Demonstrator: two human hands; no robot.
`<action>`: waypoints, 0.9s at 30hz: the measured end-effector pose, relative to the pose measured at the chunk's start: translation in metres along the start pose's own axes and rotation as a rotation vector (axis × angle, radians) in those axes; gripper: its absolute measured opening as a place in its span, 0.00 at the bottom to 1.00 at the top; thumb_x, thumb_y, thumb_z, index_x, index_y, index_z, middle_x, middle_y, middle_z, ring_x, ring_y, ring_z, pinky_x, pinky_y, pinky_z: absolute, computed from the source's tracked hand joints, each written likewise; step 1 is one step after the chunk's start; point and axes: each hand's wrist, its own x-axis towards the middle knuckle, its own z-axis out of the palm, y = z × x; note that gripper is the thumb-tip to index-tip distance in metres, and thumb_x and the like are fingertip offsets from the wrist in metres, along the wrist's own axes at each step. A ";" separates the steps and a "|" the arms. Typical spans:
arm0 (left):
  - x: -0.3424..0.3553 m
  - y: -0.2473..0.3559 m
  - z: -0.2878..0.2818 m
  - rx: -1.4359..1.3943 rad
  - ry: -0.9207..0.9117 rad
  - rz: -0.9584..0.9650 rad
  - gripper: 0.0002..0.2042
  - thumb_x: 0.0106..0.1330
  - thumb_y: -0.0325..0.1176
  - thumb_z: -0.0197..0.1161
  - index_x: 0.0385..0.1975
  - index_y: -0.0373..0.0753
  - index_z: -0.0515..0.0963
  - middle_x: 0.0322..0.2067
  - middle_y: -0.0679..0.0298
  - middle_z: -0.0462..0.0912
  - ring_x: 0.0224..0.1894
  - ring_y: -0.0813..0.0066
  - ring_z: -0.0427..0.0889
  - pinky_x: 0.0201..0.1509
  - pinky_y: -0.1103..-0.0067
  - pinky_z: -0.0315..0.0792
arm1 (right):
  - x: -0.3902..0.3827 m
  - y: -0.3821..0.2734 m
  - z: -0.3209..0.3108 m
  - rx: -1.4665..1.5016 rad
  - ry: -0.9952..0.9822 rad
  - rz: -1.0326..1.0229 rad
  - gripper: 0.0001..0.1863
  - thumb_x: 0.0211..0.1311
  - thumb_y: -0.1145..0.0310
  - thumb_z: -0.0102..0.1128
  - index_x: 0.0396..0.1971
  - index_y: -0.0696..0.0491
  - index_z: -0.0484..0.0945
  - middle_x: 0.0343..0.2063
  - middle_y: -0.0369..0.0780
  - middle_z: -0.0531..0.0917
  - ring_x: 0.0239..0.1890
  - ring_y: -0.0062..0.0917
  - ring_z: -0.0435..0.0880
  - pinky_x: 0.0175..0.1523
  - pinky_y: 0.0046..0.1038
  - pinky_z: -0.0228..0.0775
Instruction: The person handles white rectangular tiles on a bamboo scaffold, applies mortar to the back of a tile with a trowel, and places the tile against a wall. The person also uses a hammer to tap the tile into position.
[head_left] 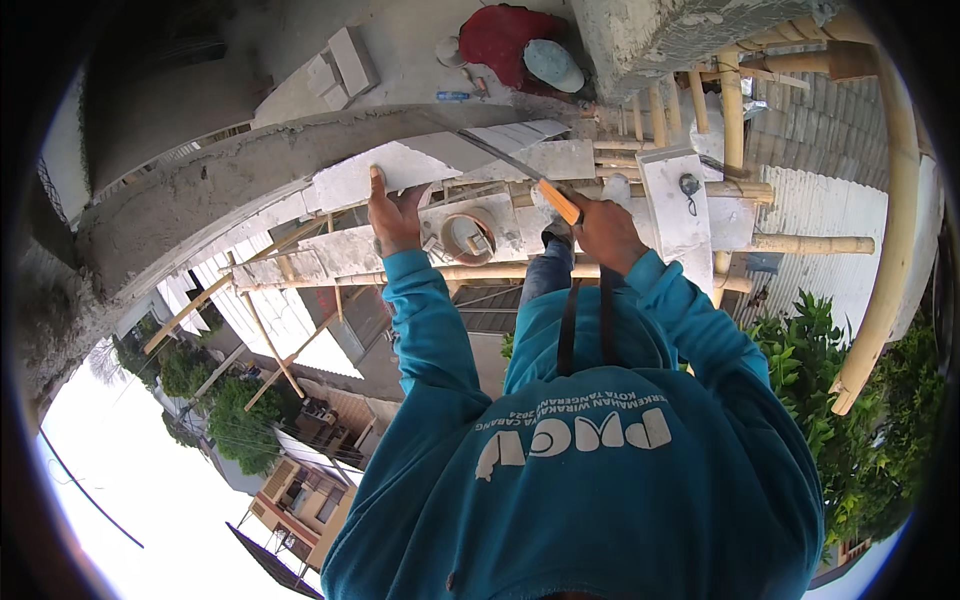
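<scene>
My left hand (397, 215) grips the lower edge of a white lightweight block (385, 168), thumb up against its face. The block rests at the concrete beam. In my right hand (608, 236) is the orange handle of a hand saw (560, 201). Its long blade points up and left, past the block's right end; I cannot tell whether the teeth touch it. Below and between my hands a round bucket (467, 238) with a tool inside stands on the scaffold planks (505, 225).
A long white block (660, 200) with a small dark object on it lies to the right. Bamboo poles (810, 244) frame the scaffold, with a drop to roofs and trees below. Beyond the concrete beam (240, 170) crouches another person (510, 45) in red. More blocks (352, 62) lie there.
</scene>
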 end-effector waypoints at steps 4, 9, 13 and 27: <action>-0.001 -0.005 -0.002 0.031 -0.001 0.070 0.28 0.70 0.47 0.59 0.57 0.28 0.67 0.52 0.50 0.72 0.54 0.51 0.75 0.54 0.60 0.80 | -0.067 0.002 -0.051 0.105 -0.065 0.095 0.33 0.53 0.73 0.59 0.63 0.47 0.70 0.27 0.51 0.83 0.31 0.47 0.84 0.39 0.46 0.77; 0.008 -0.005 0.002 0.131 -0.089 0.154 0.26 0.70 0.47 0.59 0.55 0.29 0.68 0.52 0.51 0.72 0.53 0.52 0.76 0.55 0.60 0.79 | 0.043 -0.012 0.007 -0.035 0.013 0.005 0.28 0.54 0.71 0.60 0.59 0.49 0.73 0.27 0.50 0.84 0.32 0.48 0.83 0.39 0.46 0.76; 0.008 0.000 0.007 0.011 -0.019 0.020 0.26 0.70 0.47 0.59 0.58 0.31 0.68 0.53 0.49 0.72 0.56 0.52 0.75 0.55 0.56 0.78 | 0.010 0.010 0.000 0.004 0.017 -0.008 0.29 0.55 0.70 0.60 0.60 0.47 0.73 0.26 0.50 0.84 0.32 0.48 0.83 0.41 0.47 0.76; 0.012 0.001 0.006 -0.012 -0.039 0.057 0.28 0.68 0.46 0.61 0.59 0.31 0.65 0.55 0.50 0.71 0.57 0.49 0.74 0.53 0.53 0.79 | -0.003 0.029 0.007 -0.033 -0.047 0.030 0.31 0.57 0.67 0.61 0.63 0.44 0.70 0.31 0.50 0.84 0.30 0.46 0.84 0.40 0.44 0.78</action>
